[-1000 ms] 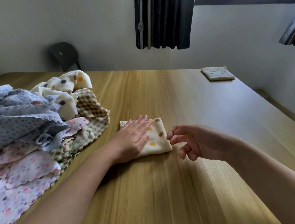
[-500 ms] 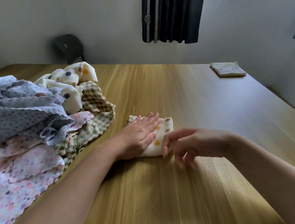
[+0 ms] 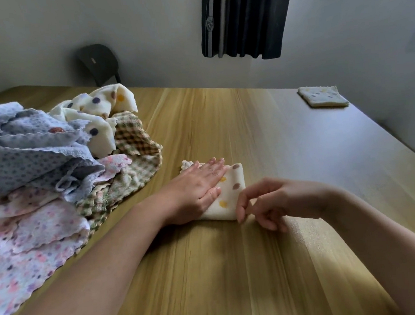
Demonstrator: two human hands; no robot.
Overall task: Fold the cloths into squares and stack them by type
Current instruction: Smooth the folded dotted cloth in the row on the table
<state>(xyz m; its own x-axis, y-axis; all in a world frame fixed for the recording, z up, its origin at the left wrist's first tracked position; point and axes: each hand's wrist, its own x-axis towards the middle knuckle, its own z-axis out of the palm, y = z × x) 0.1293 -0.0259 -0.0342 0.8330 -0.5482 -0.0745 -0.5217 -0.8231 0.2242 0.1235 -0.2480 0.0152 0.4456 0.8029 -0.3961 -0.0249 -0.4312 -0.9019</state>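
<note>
A cream cloth with brown and yellow dots point(image 3: 230, 192) lies folded into a small square on the wooden table point(image 3: 235, 267). My left hand point(image 3: 198, 185) lies flat on its left half, fingers straight, pressing it down. My right hand point(image 3: 272, 202) is at the cloth's near right corner, where its curled thumb and forefinger pinch the edge. Far off at the back right corner lies one folded square cloth point(image 3: 322, 96). A loose heap of unfolded cloths point(image 3: 41, 170) covers the left side: blue-grey dotted, cream dotted, checked and pink floral.
The table's right edge runs close to a pale wall. A dark chair point(image 3: 98, 62) stands behind the far edge, and a dark curtain point(image 3: 245, 17) hangs above. Bare wood stretches between the folded cloth under my hands and the far square.
My right hand came in from the right, dropped to the table and closed on the cloth's near right corner. My left hand stayed flat on the cloth. The camera tilted slightly.
</note>
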